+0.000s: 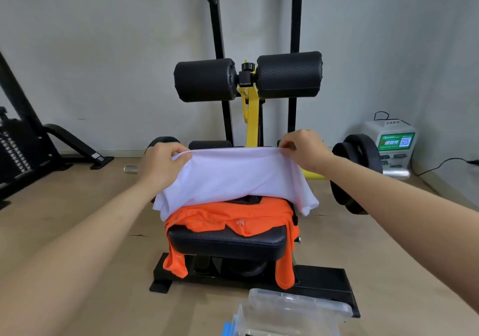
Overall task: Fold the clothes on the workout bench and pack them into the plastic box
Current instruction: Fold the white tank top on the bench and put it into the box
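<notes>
So, white shirt (233, 177): held up by its top edge over the desk (228, 240), unfolded.
Hands: left hand (166, 162) and right hand (305, 149) each pinch a corner.
Orange shirt (233, 219): draped on the desk, unfolded.
Plastic box (290, 312): on the floor, seemingly empty, though partly out of view.
Progress: barely begun.

Arms stretched forward; left hand (161, 161) and right hand (305, 148) pinch the white shirt (233, 175), thumbs apparently underneath.

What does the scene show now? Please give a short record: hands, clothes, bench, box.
left hand: grips one top corner of the white fabric garment
right hand: grips the other top corner
white garment: lifted, lower edge draped over the orange fabric garment
orange garment: unfolded on the black padded bench seat
clear plastic box: on the floor, nearer than the bench
</notes>
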`<state>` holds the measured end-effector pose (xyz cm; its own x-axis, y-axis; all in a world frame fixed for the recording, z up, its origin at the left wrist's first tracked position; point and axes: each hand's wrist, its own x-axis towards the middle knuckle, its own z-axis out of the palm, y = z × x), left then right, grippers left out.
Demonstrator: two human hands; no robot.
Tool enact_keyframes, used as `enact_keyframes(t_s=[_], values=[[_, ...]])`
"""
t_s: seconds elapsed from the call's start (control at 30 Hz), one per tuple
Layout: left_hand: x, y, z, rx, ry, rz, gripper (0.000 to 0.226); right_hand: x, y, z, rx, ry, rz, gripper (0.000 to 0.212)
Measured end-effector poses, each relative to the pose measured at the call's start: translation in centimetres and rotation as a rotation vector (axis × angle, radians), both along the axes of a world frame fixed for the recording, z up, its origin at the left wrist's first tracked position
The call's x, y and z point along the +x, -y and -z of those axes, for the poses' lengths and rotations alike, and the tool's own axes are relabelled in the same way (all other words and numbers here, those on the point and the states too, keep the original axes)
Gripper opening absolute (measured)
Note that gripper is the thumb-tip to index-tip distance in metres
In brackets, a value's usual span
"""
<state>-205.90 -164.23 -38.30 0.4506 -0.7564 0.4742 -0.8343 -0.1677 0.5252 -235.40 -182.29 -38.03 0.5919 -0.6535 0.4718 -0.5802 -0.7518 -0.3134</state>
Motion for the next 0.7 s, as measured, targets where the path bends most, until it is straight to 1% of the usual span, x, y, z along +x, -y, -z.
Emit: enact_keyframes(t_s=[0.07,0.2,0.27,0.33,0.4,0.47,0.53,0.63,0.7], values=[[1.1,1.8,-0.6,0.02,0.028,-0.032,0.01,1.8,1.6,-1.2,-0.003,0.004,0.039,0.018],[2.5,5.2,-1.5,0.055,0.095,-0.137,0.013,5.0,4.2,-2.7,0.055,0.106,0.101,0.02],[2.2,5.8,-0.9,0.079,0.136,-0.152,0.025,5.8,4.5,-2.2,0.106,0.115,0.085,0.021],[1.0,5.6,0.1,0.067,0.171,-0.111,0.034,5.8,4.0,-1.0,0.169,0.109,0.028,0.027],[-0.5,5.0,1.2,0.06,0.174,-0.007,0.031,5.0,2.9,0.4,0.197,0.11,-0.026,0.024],[-1.9,4.1,2.3,0.124,0.166,0.129,0.031,3.9,1.6,1.8,0.209,0.108,-0.074,0.016],[-3.1,3.1,3.2,0.194,0.19,0.217,0.035,2.7,0.3,3.2,0.219,0.087,-0.122,0.017],[-4.1,2.1,4.5,0.224,0.232,0.261,0.024,1.0,-0.7,4.7,0.24,-0.023,-0.125,0.029],[-4.0,1.8,5.2,0.225,0.231,0.253,0.022,0.2,-0.7,5.3,0.218,-0.075,-0.133,0.031]])
